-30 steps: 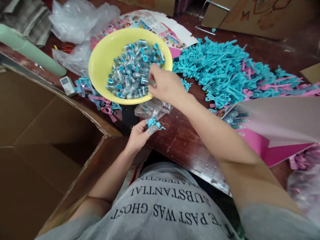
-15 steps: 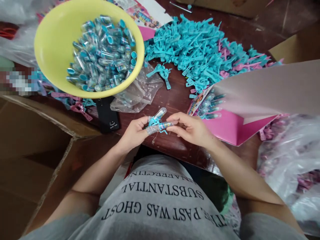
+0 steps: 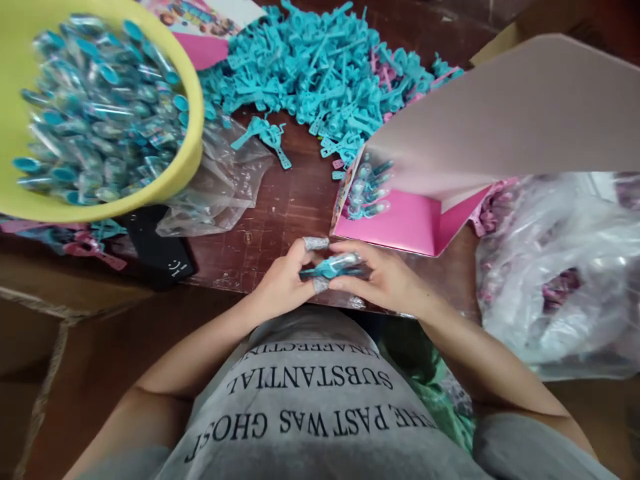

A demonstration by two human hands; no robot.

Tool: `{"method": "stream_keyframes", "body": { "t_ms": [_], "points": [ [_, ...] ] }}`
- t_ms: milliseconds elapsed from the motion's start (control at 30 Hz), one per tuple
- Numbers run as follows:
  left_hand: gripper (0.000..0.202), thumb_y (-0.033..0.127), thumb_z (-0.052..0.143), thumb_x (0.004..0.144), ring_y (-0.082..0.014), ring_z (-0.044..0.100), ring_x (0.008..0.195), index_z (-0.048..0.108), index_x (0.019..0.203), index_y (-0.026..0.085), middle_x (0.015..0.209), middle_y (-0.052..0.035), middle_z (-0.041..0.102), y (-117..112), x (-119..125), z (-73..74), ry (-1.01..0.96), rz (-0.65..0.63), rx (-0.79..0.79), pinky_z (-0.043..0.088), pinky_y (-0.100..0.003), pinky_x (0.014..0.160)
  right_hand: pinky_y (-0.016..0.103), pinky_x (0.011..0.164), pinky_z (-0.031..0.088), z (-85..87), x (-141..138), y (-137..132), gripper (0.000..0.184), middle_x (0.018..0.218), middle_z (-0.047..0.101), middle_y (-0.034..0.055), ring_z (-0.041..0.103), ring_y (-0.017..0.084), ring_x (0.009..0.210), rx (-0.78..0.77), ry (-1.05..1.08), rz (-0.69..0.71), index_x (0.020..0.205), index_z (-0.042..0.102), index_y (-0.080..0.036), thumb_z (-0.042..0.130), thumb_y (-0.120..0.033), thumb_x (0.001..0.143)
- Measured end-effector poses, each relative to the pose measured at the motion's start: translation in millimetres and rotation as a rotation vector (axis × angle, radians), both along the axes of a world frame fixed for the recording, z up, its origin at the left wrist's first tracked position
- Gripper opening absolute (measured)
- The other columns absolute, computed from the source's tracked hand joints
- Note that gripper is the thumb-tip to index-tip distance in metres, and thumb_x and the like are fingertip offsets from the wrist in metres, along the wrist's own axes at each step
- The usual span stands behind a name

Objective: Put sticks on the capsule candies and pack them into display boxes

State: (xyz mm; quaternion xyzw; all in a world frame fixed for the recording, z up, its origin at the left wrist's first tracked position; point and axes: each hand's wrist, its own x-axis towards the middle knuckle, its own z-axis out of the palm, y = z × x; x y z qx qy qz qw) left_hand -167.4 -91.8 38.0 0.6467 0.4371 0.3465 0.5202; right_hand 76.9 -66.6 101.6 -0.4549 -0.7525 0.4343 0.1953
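Note:
Between my two hands is a blue plastic toy piece with a clear capsule-shaped tube [image 3: 338, 264], close to the table's near edge. My left hand [image 3: 281, 281], with grey tape round its thumb and a finger, closes on the left end. Curled round the right end are the fingers of my right hand [image 3: 393, 277]. The hands partly hide the piece, so its exact shape is unclear. Just beyond my right hand stands an open pink-and-white box [image 3: 395, 217], with several blue pieces with clear tubes [image 3: 369, 190] lined up at its left side.
A yellow basin [image 3: 193, 143] at upper left holds many small clear tubes with blue ends. Blue plastic parts [image 3: 300, 63] are heaped at the back. A clear plastic bag [image 3: 220, 180], a black smiley-marked object [image 3: 160, 250] and a bag of pink parts [image 3: 565, 267] lie around.
The view has shifted, so the basin and box appear further left. Both hands have drawn nearer my body, and the tubed piece has turned between them.

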Motion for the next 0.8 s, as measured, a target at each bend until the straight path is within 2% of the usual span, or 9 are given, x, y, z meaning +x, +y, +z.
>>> {"method": "stream_keyframes", "body": {
  "t_ms": [67, 100, 167, 233, 300, 400, 467, 600, 800],
  "points": [
    [0.08, 0.05, 0.084, 0.091, -0.0251, 0.078, 0.109, 0.044, 0.155, 0.023, 0.133, -0.0142, 0.075, 6.5, 17.8, -7.1, -0.022, -0.028, 0.008, 0.063, -0.037, 0.092, 0.036, 0.085, 0.066, 8.0, 17.3, -3.7, 0.039, 0.117, 0.082, 0.0042, 0.08, 0.022, 0.099, 0.046, -0.023, -0.081, 0.128, 0.073, -0.029, 0.075, -0.053, 0.098],
    [0.094, 0.054, 0.087, 0.087, -0.0295, 0.074, 0.123, 0.037, 0.16, 0.023, 0.149, -0.0193, 0.066, 12.4, 25.6, -11.8, -0.018, -0.006, 0.034, 0.062, -0.042, 0.101, 0.036, 0.085, 0.066, 12.5, 25.9, -2.9, 0.033, 0.115, 0.083, 0.0038, 0.08, 0.022, 0.097, 0.088, -0.045, -0.132, 0.124, 0.075, -0.03, 0.074, -0.051, 0.098],
    [0.118, 0.058, 0.093, 0.078, -0.0387, 0.056, 0.148, 0.025, 0.167, 0.021, 0.17, -0.0257, 0.042, 28.7, 38.7, -23.0, 0.039, 0.062, 0.112, 0.052, -0.053, 0.12, 0.038, 0.085, 0.065, 19.1, 40.3, 3.8, 0.028, 0.117, 0.083, 0.0044, 0.08, 0.023, 0.098, 0.198, -0.124, -0.186, 0.122, 0.077, -0.032, 0.075, -0.048, 0.099],
    [0.126, 0.054, 0.096, 0.076, -0.0431, 0.038, 0.161, 0.02, 0.17, 0.019, 0.176, -0.0268, 0.03, 46.3, 49.5, -34.6, 0.129, 0.092, 0.179, 0.039, -0.058, 0.13, 0.04, 0.085, 0.064, 19.2, 47.6, 15.3, 0.03, 0.123, 0.082, 0.0052, 0.079, 0.025, 0.101, 0.304, -0.25, -0.161, 0.126, 0.077, -0.033, 0.072, -0.048, 0.101],
    [0.121, 0.043, 0.095, 0.079, -0.0436, 0.032, 0.164, 0.019, 0.17, 0.018, 0.176, -0.0264, 0.03, 59.9, 58.8, -43.5, 0.191, 0.083, 0.196, 0.035, -0.058, 0.133, 0.041, 0.086, 0.062, 13.7, 48.0, 28.3, 0.033, 0.127, 0.081, 0.0059, 0.079, 0.027, 0.106, 0.373, -0.372, -0.099, 0.131, 0.076, -0.032, 0.068, -0.048, 0.103],
    [0.106, 0.026, 0.087, 0.086, -0.0428, 0.038, 0.16, 0.022, 0.169, 0.015, 0.171, -0.0266, 0.038, 67.9, 68.9, -49.7, 0.205, 0.083, 0.182, 0.041, -0.055, 0.129, 0.038, 0.082, 0.058, 6.5, 43.8, 43.1, 0.033, 0.127, 0.082, 0.0063, 0.078, 0.028, 0.109, 0.43, -0.504, -0.021, 0.132, 0.075, -0.03, 0.063, -0.047, 0.106],
    [0.099, 0.019, 0.082, 0.088, -0.0428, 0.041, 0.158, 0.024, 0.168, 0.014, 0.168, -0.0269, 0.042, 67.5, 72.0, -50.3, 0.21, 0.095, 0.179, 0.042, -0.055, 0.127, 0.035, 0.075, 0.054, 7.9, 41.6, 47.9, 0.032, 0.122, 0.083, 0.0048, 0.078, 0.027, 0.107, 0.435, -0.569, 0.055, 0.131, 0.076, -0.032, 0.062, -0.048, 0.107],
    [0.088, 0.016, 0.078, 0.089, -0.0454, 0.044, 0.155, 0.031, 0.163, 0.011, 0.163, -0.0281, 0.046, 65.3, 72.1, -48.8, 0.251, 0.11, 0.165, 0.043, -0.058, 0.125, 0.032, 0.068, 0.047, 18.5, 35.9, 51.7, 0.028, 0.114, 0.084, 0.0009, 0.078, 0.025, 0.1, 0.41, -0.655, 0.181, 0.124, 0.076, -0.033, 0.064, -0.05, 0.106],
    [0.087, 0.014, 0.076, 0.089, -0.0463, 0.048, 0.152, 0.031, 0.162, 0.011, 0.161, -0.0281, 0.047, 67.9, 70.5, -49.8, 0.262, 0.097, 0.149, 0.044, -0.061, 0.124, 0.033, 0.062, 0.04, 20.1, 27.5, 59.5, 0.023, 0.103, 0.083, 0.0021, 0.075, 0.023, 0.087, 0.405, -0.672, 0.211, 0.11, 0.077, -0.03, 0.065, -0.049, 0.104]
  ]
}}
